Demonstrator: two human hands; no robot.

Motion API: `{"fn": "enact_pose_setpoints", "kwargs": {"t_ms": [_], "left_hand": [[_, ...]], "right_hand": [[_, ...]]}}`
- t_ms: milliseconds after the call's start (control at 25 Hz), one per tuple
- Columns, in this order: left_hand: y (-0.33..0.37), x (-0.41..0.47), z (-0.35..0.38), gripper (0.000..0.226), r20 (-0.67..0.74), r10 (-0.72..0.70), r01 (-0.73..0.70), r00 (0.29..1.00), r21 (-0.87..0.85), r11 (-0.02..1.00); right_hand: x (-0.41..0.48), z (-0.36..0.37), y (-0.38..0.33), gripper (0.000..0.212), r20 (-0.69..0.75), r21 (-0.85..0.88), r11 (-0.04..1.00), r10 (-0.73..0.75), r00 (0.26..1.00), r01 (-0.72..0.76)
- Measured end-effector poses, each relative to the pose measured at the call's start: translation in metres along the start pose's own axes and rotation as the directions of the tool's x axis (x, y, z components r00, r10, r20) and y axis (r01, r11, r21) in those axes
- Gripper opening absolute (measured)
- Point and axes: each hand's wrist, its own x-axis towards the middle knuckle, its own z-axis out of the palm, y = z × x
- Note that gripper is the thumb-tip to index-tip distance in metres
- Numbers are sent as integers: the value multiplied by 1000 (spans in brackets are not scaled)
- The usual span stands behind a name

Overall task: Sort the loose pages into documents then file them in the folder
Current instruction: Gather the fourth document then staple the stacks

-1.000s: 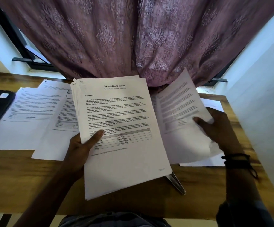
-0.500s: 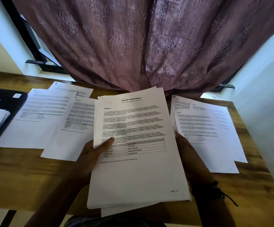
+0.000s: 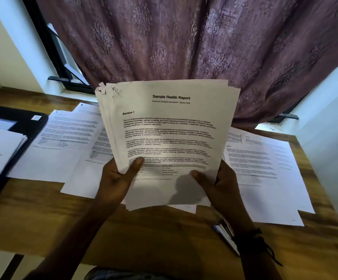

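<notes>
I see both hands pinching the page stack (image 3: 170, 138), left hand (image 3: 115, 178) thumb on top, right hand (image 3: 220, 182) likewise, sorted pages (image 3: 265, 174) on the table (image 3: 144, 235).

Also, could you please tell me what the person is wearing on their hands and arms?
The right hand has black corded bands round its wrist, with a thin loose strand trailing off them. The left hand and its wrist show no watch or band. No sleeve shows on either forearm.
</notes>
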Motion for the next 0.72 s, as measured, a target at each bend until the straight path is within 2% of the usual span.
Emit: {"fn": "enact_pose_setpoints", "kwargs": {"t_ms": [160,400,480,520,600,680,720], "left_hand": [[-13,4,-5,33,25,-66,67,998,-74,995],[-12,4,-1,23,-22,-19,18,1000,-24,1000],[-6,2,-2,25,-58,-24,18,998,-104,994],[-4,2,-3,27,-98,-55,37,994,-176,984],[-2,3,-5,35,-200,-184,100,962,-370,924],[-1,5,-4,43,-236,-307,131,922,-556,821],[-1,5,-2,40,-221,-337,142,915,-607,782]], "right_hand": [[-3,15,14,43,-16,6,1000,-29,999,29],[3,25,27,40,-56,-84,992,-99,993,94],[3,23,28,52,-88,-110,991,-85,992,75],[2,22,31,66,-117,-125,992,-24,993,9],[-4,25,38,93,-142,-69,974,204,969,-215],[-14,38,46,104,-17,91,892,446,895,-443],[-20,47,48,100,80,171,833,520,850,-526]]}}
